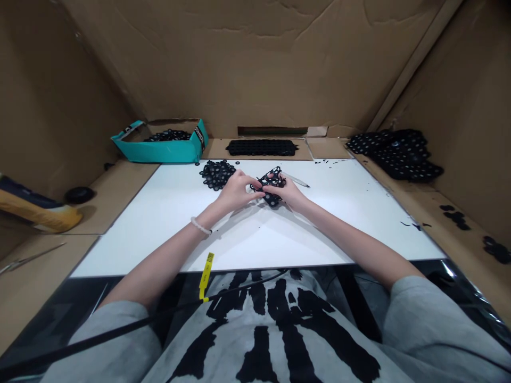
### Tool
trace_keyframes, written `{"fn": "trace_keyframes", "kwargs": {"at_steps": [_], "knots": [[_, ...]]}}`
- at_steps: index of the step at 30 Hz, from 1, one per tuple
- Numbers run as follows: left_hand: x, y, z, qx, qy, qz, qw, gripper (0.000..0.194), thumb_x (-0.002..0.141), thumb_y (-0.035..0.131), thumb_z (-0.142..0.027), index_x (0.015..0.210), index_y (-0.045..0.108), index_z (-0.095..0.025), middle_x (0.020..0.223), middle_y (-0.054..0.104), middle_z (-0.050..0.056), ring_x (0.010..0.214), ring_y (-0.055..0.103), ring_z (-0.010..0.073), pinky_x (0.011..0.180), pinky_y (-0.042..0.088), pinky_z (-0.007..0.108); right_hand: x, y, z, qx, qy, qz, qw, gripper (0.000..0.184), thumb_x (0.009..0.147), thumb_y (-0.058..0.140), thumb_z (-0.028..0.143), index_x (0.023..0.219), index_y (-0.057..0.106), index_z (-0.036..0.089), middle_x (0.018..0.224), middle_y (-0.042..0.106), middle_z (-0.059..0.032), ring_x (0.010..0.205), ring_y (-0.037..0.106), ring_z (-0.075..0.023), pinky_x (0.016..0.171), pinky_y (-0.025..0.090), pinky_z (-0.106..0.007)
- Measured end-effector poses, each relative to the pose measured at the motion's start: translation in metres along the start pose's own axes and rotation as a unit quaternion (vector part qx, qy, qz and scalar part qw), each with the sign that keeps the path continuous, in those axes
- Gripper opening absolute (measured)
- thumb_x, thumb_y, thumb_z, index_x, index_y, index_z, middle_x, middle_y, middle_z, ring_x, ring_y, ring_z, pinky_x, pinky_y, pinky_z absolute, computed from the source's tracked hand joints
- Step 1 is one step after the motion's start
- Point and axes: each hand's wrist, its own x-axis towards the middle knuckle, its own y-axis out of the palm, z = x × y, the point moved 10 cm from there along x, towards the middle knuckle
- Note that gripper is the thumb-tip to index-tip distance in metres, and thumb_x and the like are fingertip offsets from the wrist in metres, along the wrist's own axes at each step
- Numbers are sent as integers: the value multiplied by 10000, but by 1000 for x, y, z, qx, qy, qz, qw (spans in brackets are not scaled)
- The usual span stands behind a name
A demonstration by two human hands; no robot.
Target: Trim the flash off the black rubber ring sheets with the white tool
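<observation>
Closest in view is a grey T-shirt [259,340] with a black print, crossed by a black cable [120,325] carrying a yellow tag [206,275]. A white beaded bracelet [200,225] circles the left wrist. Both forearms reach onto a white board [167,234], and the hands meet near its middle.

The left hand [237,192] pinches the lower edge of a black perforated rubber sheet [271,183] between its fingertips and thumb, while the right hand [289,194] closes around the sheet's other side, fingers pressed against it. The sheet is held just above the board, between both hands, its round holes showing.

Just beyond the right hand lies a slim metal tool [296,180], and beyond the left a heap of small black rings [215,174] sits on the board – a few strays beside it. Black scraps [327,161] dot the far edge.

Farther back stand a teal box [163,146] holding more black rings [167,136] and a black perforated sheet [261,147] on cardboard, with a stack of dotted black sheets [393,154] at the far right, all within cardboard walls [255,58]
</observation>
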Motion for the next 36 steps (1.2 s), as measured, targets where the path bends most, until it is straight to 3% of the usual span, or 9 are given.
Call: {"fn": "trace_keyframes", "kwargs": {"at_steps": [3,6,10,13,17,22,25,31,36], "knots": [[0,4,8,-31,-30,-4,999,234,806,672,-405,856,797,-213,865,775,64,874,605,254,833,463,369,2,0,2,-1,-14,11,1000,586,517,882,328,1000,572,212,836,696,16,798,662,-170,814,538,-326],[4,-2,40,-96,-107,-39,989,263,793,661,-390,858,801,-177,883,781,82,839,664,250,791,489,347,5,1,1,-18,-13,36,999,634,500,895,299,1040,577,199,823,693,14,776,657,-165,790,544,-325],[2,-37,91,-142,-186,-163,958,275,789,653,-368,883,788,-148,898,778,96,852,688,248,797,512,339,6,-7,0,-33,1,8,999,618,481,899,269,1006,584,188,810,685,4,780,655,-172,767,555,-333],[-4,-69,108,-29,-195,-223,955,197,796,660,-310,842,788,-167,915,769,97,942,654,271,894,484,387,4,-12,0,-32,11,-20,999,608,478,898,257,988,573,190,764,664,12,756,645,-169,747,552,-329],[-3,-74,90,134,-143,-195,961,133,766,738,-297,850,794,-211,1060,739,100,1120,510,338,990,390,490,4,-10,-1,-45,18,-24,999,584,502,891,291,982,577,182,702,635,31,670,610,-147,688,533,-309],[3,-16,18,54,25,-44,997,232,811,727,-423,909,775,-217,960,754,60,979,534,259,925,428,409,4,-8,3,-54,-14,-25,998,556,504,889,347,935,578,183,771,668,7,715,619,-158,703,520,-301],[0,4,0,-3,26,-5,1000,248,787,739,-438,873,775,-208,874,763,54,919,558,245,831,455,355,2,-1,6,-57,-35,4,998,503,530,874,392,887,590,179,822,689,-20,766,633,-176,738,521,-314],[4,5,44,-120,-126,-24,984,215,771,694,-350,829,786,-165,866,778,73,795,657,221,760,491,322,4,2,3,-47,-13,31,998,571,494,879,283,981,600,180,713,627,42,651,561,-123,651,492,-275],[0,-39,94,-140,-194,-168,956,206,751,699,-325,835,771,-152,876,771,94,816,679,237,787,516,337,10,-7,4,-57,-13,21,998,528,528,855,266,981,597,180,685,578,58,621,532,-109,588,460,-249]]}}
